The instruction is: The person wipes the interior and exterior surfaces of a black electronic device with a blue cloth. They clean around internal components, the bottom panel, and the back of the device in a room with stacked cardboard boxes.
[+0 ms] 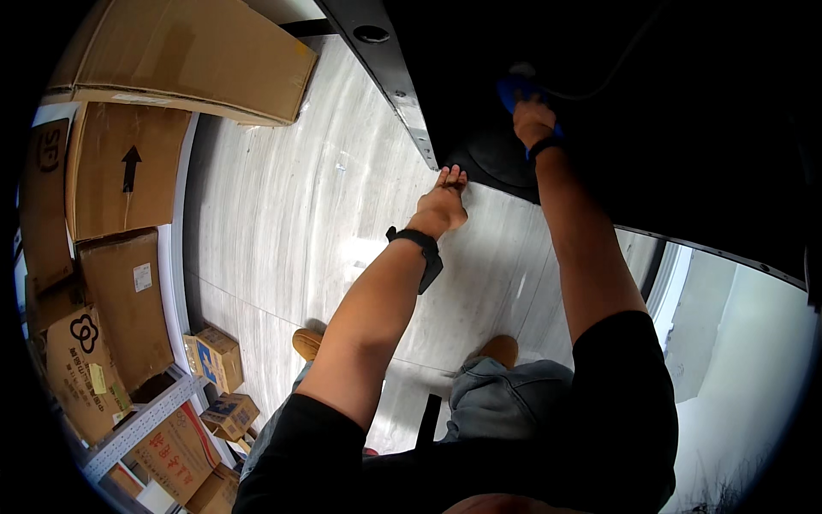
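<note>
My left hand rests its fingertips on the near corner of a large black metal-edged housing, with its fingers extended and nothing in its grasp. A black watch-like band circles that wrist. Farther in, my right hand is closed around a blue hand-held object over the dark interior. Its exact kind cannot be told in the shadow. Beside it, a pale blurred spot and a thin dark cable show. Under my hands, a faint round shape marks the black surface.
Cardboard boxes fill a metal shelving rack at left, and a large carton juts out above. Small boxes sit by the shelf. The housing's drilled metal edge slants over the grey wood-look floor.
</note>
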`<state>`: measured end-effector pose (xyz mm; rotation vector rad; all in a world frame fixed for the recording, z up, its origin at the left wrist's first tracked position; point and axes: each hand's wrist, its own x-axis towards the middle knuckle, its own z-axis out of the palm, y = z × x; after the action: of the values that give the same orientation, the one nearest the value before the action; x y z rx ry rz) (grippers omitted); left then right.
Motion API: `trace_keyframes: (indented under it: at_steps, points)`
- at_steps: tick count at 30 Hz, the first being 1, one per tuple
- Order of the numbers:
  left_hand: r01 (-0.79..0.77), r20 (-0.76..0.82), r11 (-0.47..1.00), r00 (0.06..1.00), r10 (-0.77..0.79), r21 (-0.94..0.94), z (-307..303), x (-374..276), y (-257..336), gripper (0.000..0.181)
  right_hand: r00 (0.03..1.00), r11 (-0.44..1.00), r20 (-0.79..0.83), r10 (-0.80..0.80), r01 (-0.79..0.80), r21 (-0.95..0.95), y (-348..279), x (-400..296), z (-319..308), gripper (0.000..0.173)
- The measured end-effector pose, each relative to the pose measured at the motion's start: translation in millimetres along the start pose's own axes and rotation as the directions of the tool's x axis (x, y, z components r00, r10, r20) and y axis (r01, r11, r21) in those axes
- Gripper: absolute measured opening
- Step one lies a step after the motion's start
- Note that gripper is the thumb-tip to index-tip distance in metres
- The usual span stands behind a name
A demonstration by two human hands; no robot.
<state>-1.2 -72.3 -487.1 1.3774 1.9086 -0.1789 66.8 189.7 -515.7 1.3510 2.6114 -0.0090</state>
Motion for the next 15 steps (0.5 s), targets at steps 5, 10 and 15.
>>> trace_keyframes:
  at_steps: [5,10,15]
  points:
    - [0.002,0.035,1.0,0.999,-0.003,0.011,-4.9,1.4,-0.9,0.077,0.999,0.999,0.038,-0.031,0.031,-0.024,-9.3,-25.2,-13.9,0.061]
    - [-0.047,-0.036,0.999,0.998,0.048,0.018,4.7,6.1,-4.4,0.078,0.982,0.982,0.019,-0.186,0.186,0.011,-32.5,-98.7,-26.5,0.048]
    - [-0.055,-0.052,0.998,0.997,0.056,0.018,6.1,6.8,-4.7,0.079,0.969,0.97,-0.039,-0.243,0.242,-0.025,-65.2,-140.7,-15.0,0.042]
